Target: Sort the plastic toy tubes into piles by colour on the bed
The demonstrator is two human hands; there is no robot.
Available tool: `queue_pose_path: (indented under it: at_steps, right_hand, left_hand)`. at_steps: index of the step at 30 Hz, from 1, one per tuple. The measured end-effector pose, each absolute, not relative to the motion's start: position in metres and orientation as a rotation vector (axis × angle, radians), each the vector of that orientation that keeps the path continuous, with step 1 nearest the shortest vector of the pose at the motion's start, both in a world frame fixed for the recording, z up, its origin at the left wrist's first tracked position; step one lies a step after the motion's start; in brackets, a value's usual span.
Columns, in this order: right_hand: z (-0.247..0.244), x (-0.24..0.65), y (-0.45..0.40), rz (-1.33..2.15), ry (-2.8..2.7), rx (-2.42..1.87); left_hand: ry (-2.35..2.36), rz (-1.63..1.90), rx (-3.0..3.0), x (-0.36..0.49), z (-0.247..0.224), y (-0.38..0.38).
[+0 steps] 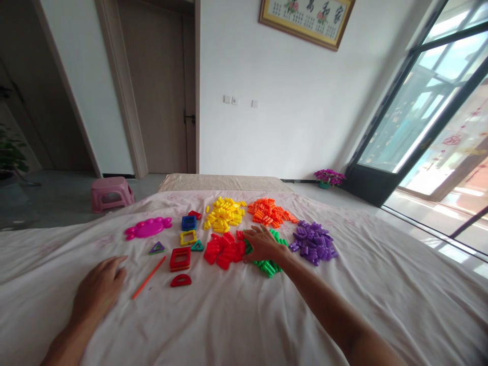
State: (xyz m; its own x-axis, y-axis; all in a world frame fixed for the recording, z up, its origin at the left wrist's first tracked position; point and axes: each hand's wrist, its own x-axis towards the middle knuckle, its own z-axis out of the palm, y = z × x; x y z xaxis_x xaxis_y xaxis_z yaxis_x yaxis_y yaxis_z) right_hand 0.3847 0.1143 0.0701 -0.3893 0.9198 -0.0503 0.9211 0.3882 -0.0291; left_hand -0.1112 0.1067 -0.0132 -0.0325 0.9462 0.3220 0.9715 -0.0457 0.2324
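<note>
My right hand [262, 244] reaches over the left part of a pile of green plastic pieces [269, 268], fingers spread. Its fingertips come to the edge of the neighbouring red pieces [224, 250]; whether they touch any is unclear. Part of the green pile is hidden under the hand. Palm down on the cloth, my left hand [99, 284] lies with its fingers stretched out and nothing visible in it. Nearest to it is a thin orange stick [149, 277]. Behind the red and green piles are yellow pieces [224, 213] and orange pieces [270, 212]; purple pieces [314, 242] lie to the right.
A wrinkled pale cloth [244, 315] covers the surface. Left of the piles lie a pink crab-like shape [148, 227], square frames in blue [188, 222], yellow [188, 237] and red [180, 258], small triangles [157, 247] and a red half-round piece [180, 280]. A pink stool [112, 193] stands beyond.
</note>
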Motion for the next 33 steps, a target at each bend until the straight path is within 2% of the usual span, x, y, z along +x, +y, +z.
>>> queue_pose_path:
  at_steps: [8,18,28,33]
  right_hand:
    - [0.073,0.399,0.105,0.012,2.490,1.861]
    - [0.062,0.366,0.104,0.299,2.546,1.822]
    - [0.063,0.356,0.106,0.270,2.507,1.893]
    - [0.074,0.351,0.104,0.248,2.527,2.096]
  left_hand:
    - [-2.131,-0.665,-2.135,-0.112,-0.016,0.109]
    - [-2.076,-0.645,-2.127,-0.111,-0.017,0.109]
    - [-2.073,-0.614,-2.104,-0.106,-0.009,0.105]
    - [-2.055,-0.631,-2.102,-0.104,-0.007,0.103]
